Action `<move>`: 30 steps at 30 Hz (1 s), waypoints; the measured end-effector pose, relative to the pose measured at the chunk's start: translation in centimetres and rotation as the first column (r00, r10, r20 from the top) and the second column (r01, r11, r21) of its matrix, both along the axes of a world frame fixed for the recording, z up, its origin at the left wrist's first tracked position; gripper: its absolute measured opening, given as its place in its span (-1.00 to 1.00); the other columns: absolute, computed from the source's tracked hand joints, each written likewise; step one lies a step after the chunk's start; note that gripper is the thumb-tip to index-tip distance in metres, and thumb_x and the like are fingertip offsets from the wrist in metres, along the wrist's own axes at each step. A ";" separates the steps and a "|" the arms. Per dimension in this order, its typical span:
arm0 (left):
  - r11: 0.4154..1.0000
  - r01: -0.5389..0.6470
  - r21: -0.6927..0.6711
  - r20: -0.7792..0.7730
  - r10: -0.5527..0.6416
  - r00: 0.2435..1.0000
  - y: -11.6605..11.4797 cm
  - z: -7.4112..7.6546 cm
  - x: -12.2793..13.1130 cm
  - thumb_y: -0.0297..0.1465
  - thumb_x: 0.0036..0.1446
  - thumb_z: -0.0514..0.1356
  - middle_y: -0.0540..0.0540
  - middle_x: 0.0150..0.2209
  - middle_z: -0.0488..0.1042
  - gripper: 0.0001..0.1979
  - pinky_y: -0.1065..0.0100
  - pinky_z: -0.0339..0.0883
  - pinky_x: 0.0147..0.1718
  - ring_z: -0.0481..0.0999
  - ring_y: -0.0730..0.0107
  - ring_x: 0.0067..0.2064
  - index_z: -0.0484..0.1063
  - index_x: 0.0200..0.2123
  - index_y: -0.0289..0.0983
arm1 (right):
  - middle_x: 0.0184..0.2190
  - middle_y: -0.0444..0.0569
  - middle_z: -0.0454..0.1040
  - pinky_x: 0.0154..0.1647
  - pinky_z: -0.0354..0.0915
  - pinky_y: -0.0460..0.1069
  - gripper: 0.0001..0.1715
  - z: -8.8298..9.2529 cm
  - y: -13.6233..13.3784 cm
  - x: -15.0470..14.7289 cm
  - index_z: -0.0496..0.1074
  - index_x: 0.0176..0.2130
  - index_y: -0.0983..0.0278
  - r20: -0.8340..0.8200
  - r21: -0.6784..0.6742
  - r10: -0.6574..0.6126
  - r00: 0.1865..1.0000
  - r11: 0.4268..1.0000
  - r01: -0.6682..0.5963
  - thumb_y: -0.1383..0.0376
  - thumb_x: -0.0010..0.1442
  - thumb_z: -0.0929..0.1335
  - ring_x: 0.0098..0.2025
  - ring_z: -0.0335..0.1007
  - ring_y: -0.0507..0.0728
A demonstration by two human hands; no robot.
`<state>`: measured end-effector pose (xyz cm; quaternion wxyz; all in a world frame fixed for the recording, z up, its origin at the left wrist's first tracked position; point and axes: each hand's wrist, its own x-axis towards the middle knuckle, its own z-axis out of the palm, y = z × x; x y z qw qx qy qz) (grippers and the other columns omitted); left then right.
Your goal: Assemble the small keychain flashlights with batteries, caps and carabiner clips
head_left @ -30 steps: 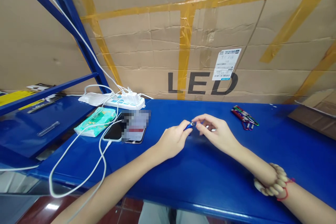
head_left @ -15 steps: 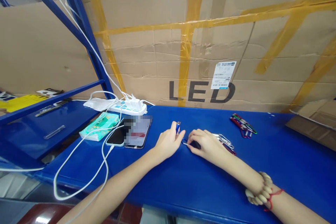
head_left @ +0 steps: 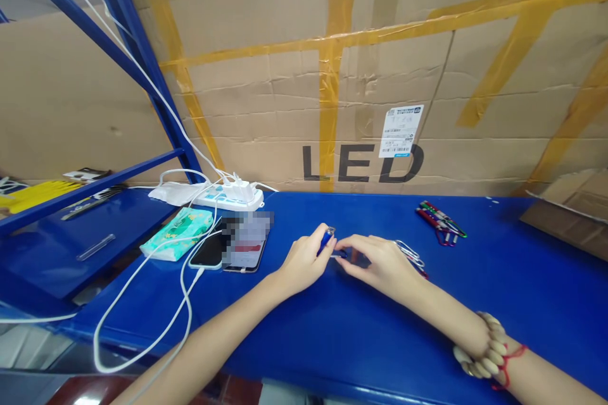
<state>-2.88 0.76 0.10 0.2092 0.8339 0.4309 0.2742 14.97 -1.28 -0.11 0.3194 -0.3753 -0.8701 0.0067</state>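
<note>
My left hand is closed around a blue lighter, whose metal top points up past the thumb and forefinger. Close beside it, my right hand has its thumb and forefinger curved about a small blue carabiner with a silver bar, partly hidden by the fingers. The fingertips of both hands nearly meet over the blue tabletop. Behind my right hand lie silver carabiners, with a bit of red showing under them. Farther right rests a group of red and green carabiners.
To the left are two phones with white charging cables, a green tissue pack and a white power strip. A large cardboard box stands along the back. Another cardboard piece sits at right. Blue shelf posts rise at left.
The lighter in my left hand has come up and shows more. My right thumb and forefinger have spread a little around the blue carabiner. The view has shifted slightly.
</note>
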 end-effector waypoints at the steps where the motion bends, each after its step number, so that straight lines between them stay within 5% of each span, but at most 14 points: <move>1: 1.000 -0.002 -0.001 0.036 0.002 0.999 0.0 0.1 0.0 -0.28 0.25 -0.11 0.05 -0.46 0.36 -0.84 0.43 0.12 -0.46 0.37 0.44 -0.47 0.11 -0.36 -0.20 | -0.42 -0.10 0.53 -0.41 0.27 -0.07 -0.84 0.0 -0.1 -0.1 0.39 -0.20 0.26 -0.034 -0.029 -0.004 0.999 1.000 0.003 0.30 0.17 0.30 -0.49 0.42 0.02; 7: 1.000 0.011 -0.016 0.192 -0.008 0.981 -0.3 0.6 -0.2 -0.27 0.24 -0.08 0.08 -0.53 0.23 -0.77 0.44 0.11 -0.44 0.23 0.51 -0.51 0.05 -0.46 -0.22 | -0.31 0.00 0.54 -0.36 0.33 -0.02 -0.73 -0.2 -0.7 -0.6 0.37 -0.07 0.27 -0.075 0.076 -0.071 0.995 0.994 0.076 0.24 0.25 0.25 -0.41 0.45 0.08; 16: 0.999 0.053 -0.007 0.174 -0.051 0.983 -0.5 0.3 -0.2 -0.27 0.24 -0.08 0.09 -0.54 0.23 -0.78 0.44 0.04 -0.49 0.21 0.50 -0.54 0.08 -0.44 -0.21 | -0.46 0.03 0.46 -0.34 0.35 0.02 -0.66 -0.3 -0.6 -0.8 0.40 -0.16 0.41 0.190 0.381 -0.051 0.980 0.924 -0.026 0.31 0.32 0.12 -0.41 0.44 0.11; 22: 0.997 0.061 0.050 0.002 -0.062 0.998 -0.3 0.2 -0.6 -0.29 0.25 -0.10 0.06 -0.52 0.31 -0.83 0.42 0.00 -0.50 0.30 0.44 -0.53 0.16 -0.35 -0.20 | -0.52 -0.03 0.39 -0.44 0.30 -0.02 -0.67 -0.3 -0.6 -1.0 0.40 -0.19 0.43 0.221 0.346 -0.039 0.974 0.937 -0.041 0.34 0.31 0.12 -0.48 0.38 0.09; 30: 0.997 0.075 0.014 0.020 -0.075 0.997 -0.5 0.2 -0.4 -0.26 0.26 -0.11 0.07 -0.54 0.27 -0.81 0.43 0.03 -0.50 0.26 0.45 -0.55 0.12 -0.36 -0.20 | -0.57 -0.07 0.30 -0.49 0.20 -0.07 -0.63 0.0 -0.8 -0.9 0.40 -0.37 0.35 0.139 0.187 -0.014 0.990 0.982 -0.013 0.35 0.31 0.11 -0.56 0.24 0.03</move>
